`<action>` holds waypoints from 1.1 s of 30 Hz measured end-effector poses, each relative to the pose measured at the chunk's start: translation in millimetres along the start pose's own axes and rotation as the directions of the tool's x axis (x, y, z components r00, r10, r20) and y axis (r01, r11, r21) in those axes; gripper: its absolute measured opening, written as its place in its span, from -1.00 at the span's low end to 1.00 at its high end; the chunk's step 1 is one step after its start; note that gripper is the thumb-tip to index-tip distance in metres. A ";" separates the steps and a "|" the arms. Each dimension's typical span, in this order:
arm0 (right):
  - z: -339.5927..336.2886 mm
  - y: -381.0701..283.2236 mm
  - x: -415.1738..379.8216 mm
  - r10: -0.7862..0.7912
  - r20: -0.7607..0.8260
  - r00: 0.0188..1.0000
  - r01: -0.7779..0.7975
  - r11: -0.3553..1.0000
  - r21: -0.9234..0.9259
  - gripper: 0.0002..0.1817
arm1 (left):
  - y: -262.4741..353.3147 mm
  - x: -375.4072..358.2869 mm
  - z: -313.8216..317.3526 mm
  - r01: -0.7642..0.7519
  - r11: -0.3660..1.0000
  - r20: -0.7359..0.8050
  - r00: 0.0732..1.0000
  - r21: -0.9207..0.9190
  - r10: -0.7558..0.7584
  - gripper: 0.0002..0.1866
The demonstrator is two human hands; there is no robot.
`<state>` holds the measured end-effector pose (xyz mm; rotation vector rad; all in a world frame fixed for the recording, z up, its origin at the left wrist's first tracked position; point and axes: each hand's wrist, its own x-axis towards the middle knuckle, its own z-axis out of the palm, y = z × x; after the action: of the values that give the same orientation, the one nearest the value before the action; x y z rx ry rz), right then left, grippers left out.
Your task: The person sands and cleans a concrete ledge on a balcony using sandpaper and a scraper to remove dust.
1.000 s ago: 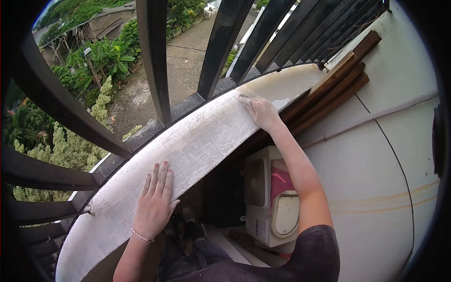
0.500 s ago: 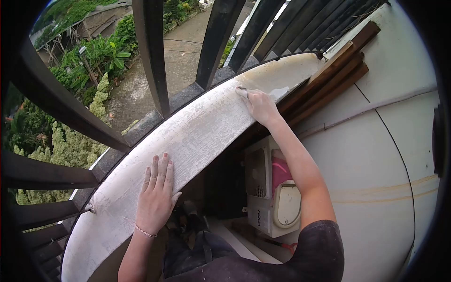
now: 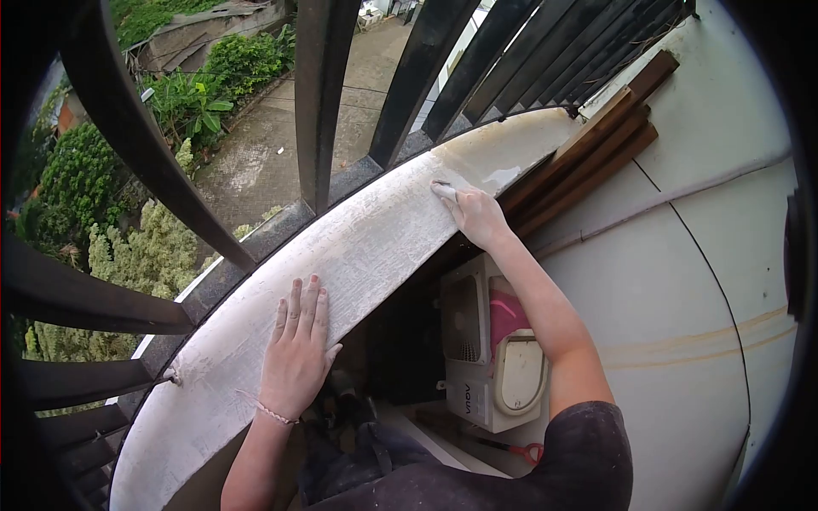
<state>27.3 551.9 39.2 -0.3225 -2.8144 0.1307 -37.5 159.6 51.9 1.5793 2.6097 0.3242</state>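
Note:
A long white ledge [image 3: 375,238] with a rough, chalky surface runs diagonally below the railing. My left hand [image 3: 298,341] lies flat on its lower part, fingers apart and dusted white, holding nothing. Farther up the ledge, my right hand [image 3: 473,213] is closed round a small grey piece, pressed to the surface near a brownish stained stretch. What the piece is, I cannot make out. A wet-looking patch [image 3: 503,176] shines to the right of that hand.
Dark railing bars [image 3: 315,102] stand along the ledge's outer edge. Brown wooden beams [image 3: 588,157] lean at the upper right. Below the ledge are a white unit [image 3: 469,392] and a red-handled tool [image 3: 532,453]. A pale wall [image 3: 665,289] fills the right side.
The view has shifted slightly. My right hand, with the grey piece, has moved a little down the ledge. My left hand stays flat on the ledge.

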 end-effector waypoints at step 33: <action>26.6 -54.8 19.1 0.201 0.149 0.968 -0.183 0.975 -0.124 -0.71 | -3.6 -9.9 7.8 -0.015 0.999 -0.058 0.998 -0.039 0.012 -0.08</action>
<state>-10.0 501.7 26.3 -0.6380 -2.9500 0.0465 -34.7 150.4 43.0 1.5992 2.6186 0.4256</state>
